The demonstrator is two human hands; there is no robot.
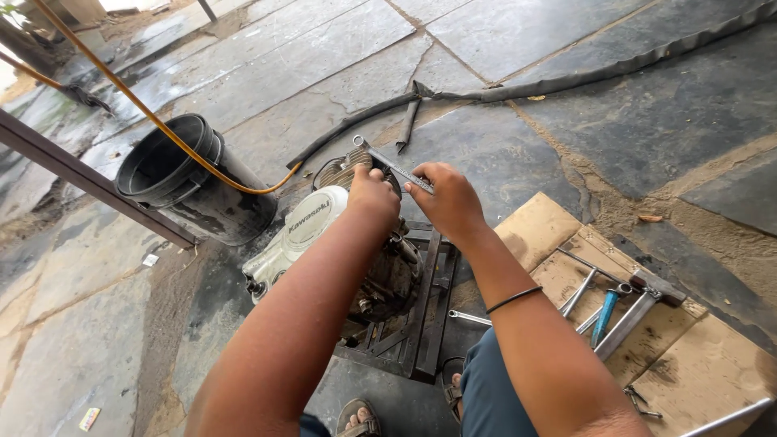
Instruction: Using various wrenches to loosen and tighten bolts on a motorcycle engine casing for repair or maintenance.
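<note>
Head view looks down on a stone floor, where both hands work at the far side of a small engine (340,243). The engine stands on a dark metal stand (413,324) in the middle of the scene. Its near-left side cover is white and rounded and carries a dark printed label along it. The right hand (449,202) closes its fingers around a long grey wrench (392,166); the wrench lies tilted, its far-left end is over the top of the engine. The left hand (372,198) sits just beside it on the engine top, with fingers curled down. What they hold I cannot tell, because the back of the hand hides it. A thin black band (514,299) goes around the right forearm.

On the left stands a black bucket (182,182), and an orange hose (146,113) passes over its rim. A black hose (518,89) lies across the far floor. On the near right there are flat pieces of brown cardboard (688,364). On them lie a hammer (639,311), a blue-handled tool (603,316) and some spanners (579,295). A small light scrap of paper (89,418) lies at the near left on the floor.
</note>
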